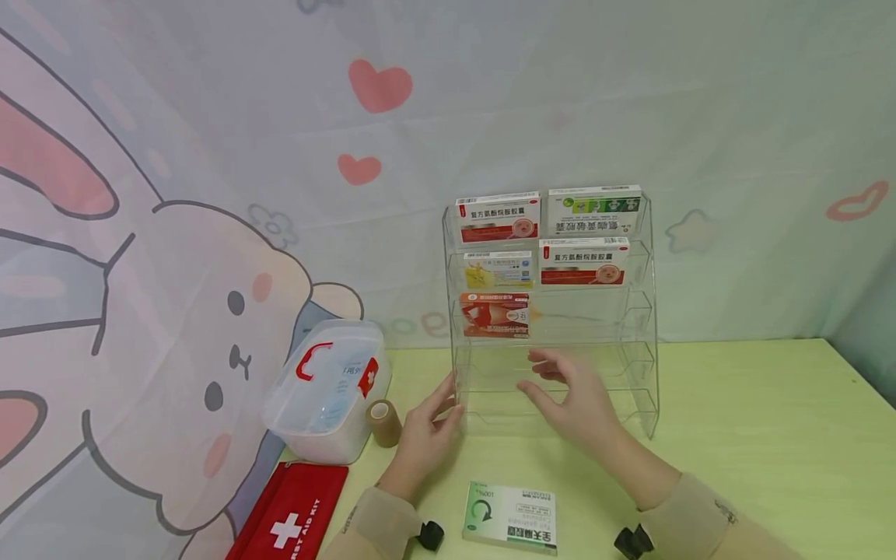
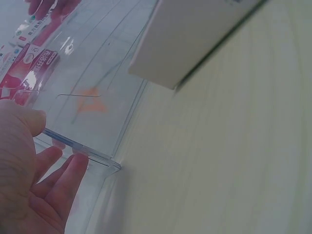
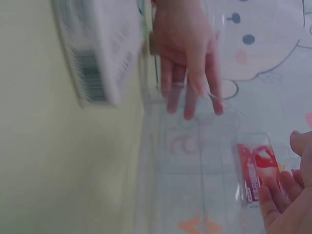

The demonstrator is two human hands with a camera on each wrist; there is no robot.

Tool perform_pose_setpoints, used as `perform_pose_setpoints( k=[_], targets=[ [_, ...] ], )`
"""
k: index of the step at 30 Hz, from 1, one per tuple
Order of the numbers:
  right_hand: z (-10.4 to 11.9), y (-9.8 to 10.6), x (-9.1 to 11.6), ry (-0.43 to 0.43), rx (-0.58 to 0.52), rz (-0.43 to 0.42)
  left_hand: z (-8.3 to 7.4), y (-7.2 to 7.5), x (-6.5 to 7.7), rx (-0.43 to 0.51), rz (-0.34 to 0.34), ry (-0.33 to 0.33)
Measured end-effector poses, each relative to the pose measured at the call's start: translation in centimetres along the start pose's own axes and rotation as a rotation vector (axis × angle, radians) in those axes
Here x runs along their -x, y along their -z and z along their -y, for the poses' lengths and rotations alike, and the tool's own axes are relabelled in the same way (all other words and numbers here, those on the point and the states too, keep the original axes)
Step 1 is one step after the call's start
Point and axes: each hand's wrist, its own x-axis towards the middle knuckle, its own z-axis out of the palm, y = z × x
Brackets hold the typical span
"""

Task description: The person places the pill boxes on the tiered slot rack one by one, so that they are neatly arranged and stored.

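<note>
A clear tiered display rack [image 1: 577, 379] stands upright on the table, with medicine boxes in its upper tiers. My left hand [image 1: 425, 435] holds the rack's left side edge low down; in the left wrist view its thumb and fingers lie on either side of the clear panel. My right hand [image 1: 577, 397] is in front of the lower tiers with nothing in it, fingers apart and slightly bent. Just above it, in the third tier, sits a red-orange box [image 1: 494, 316]. A white and green medicine box [image 1: 511, 517] lies flat on the table before the rack, between my forearms.
Left of the rack stand a brown bandage roll [image 1: 384, 424] and a translucent lidded box [image 1: 329, 389] with a red handle. A red first aid pouch [image 1: 294, 509] lies nearer. Two red and white boxes [image 1: 498, 218], a green and white box [image 1: 595, 210] and a yellow box [image 1: 498, 271] fill upper tiers.
</note>
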Motion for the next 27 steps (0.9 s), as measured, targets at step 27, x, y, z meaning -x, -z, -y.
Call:
perform_pose_setpoints(
  k=[27],
  targets=[
    [0.1, 0.2, 9.7, -0.238, 0.037, 0.398, -0.2, -0.1, 0.0, 0.014, 0.003, 0.021]
  ],
)
